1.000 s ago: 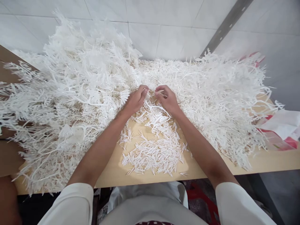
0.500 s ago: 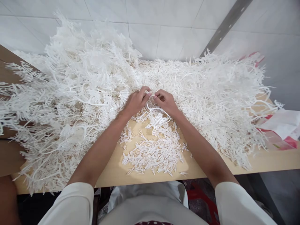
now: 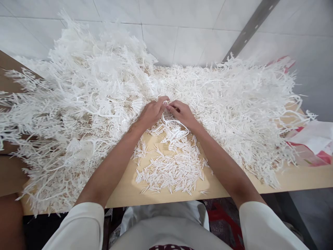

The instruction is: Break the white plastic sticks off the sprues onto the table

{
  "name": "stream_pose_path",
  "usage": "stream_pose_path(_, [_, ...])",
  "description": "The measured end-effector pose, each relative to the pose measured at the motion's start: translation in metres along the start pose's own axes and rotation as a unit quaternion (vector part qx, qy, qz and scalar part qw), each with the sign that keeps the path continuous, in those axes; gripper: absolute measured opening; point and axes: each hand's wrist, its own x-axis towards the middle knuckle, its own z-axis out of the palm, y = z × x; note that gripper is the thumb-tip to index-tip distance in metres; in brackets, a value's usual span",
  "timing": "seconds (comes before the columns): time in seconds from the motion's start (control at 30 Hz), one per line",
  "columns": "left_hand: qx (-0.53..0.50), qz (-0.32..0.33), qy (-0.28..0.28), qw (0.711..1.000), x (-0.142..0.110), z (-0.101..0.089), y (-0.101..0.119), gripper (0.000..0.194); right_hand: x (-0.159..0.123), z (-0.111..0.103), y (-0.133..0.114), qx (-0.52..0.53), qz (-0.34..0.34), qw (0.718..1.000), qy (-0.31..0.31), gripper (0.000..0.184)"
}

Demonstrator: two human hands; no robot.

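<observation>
In the frame's centre, the left hand [image 3: 164,104] and right hand [image 3: 168,105] appear to pinch a white branched sprig [image 3: 174,134] together; gripping close to the joint should spare its thin stems.

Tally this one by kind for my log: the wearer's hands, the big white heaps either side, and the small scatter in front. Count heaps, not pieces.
Left hand and right hand: 2
Left heap and right heap, meeting behind the hands: 2
Small white scatter: 1
Total: 5
</observation>
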Motion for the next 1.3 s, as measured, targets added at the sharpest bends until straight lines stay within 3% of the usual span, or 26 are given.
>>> stream_pose_path(0.13, [0.026, 0.031, -0.012, 0.999, 0.003, 0.004, -0.003, 0.036, 0.000, -0.001, -0.001, -0.004, 0.003, 1.000, 0.018, 0.049])
stream_pose_path(0.3, [0.071, 0.041, 0.021, 0.996, 0.006, 0.008, -0.004, 0.030, -0.002, -0.003, -0.005, -0.008, 0.007, 0.999, 0.039, 0.050])
stream_pose_path(0.53, [0.121, 0.072, 0.046, 0.989, 0.004, 0.012, -0.002, 0.027, -0.002, -0.004, -0.004, -0.019, -0.010, 1.000, 0.017, 0.035])
stream_pose_path(0.77, [0.087, -0.005, 0.115, 0.989, 0.009, 0.007, -0.010, 0.018, -0.005, -0.002, -0.008, -0.030, -0.029, 0.999, -0.005, 0.028])
stream_pose_path(0.87, [0.093, 0.035, 0.096, 0.990, 0.009, 0.007, -0.011, 0.021, -0.005, 0.000, -0.008, 0.008, -0.013, 0.999, 0.031, 0.016])
stream_pose_path(1.03, [0.123, 0.080, 0.071, 0.987, 0.006, 0.013, -0.013, 0.025, -0.003, 0.002, -0.006, 0.039, 0.054, 0.997, 0.032, 0.030])
stream_pose_path(1.3, [0.132, 0.102, 0.074, 0.983, 0.005, 0.014, -0.017, 0.023, 0.000, 0.003, -0.003, -0.064, 0.016, 0.998, -0.004, 0.034])
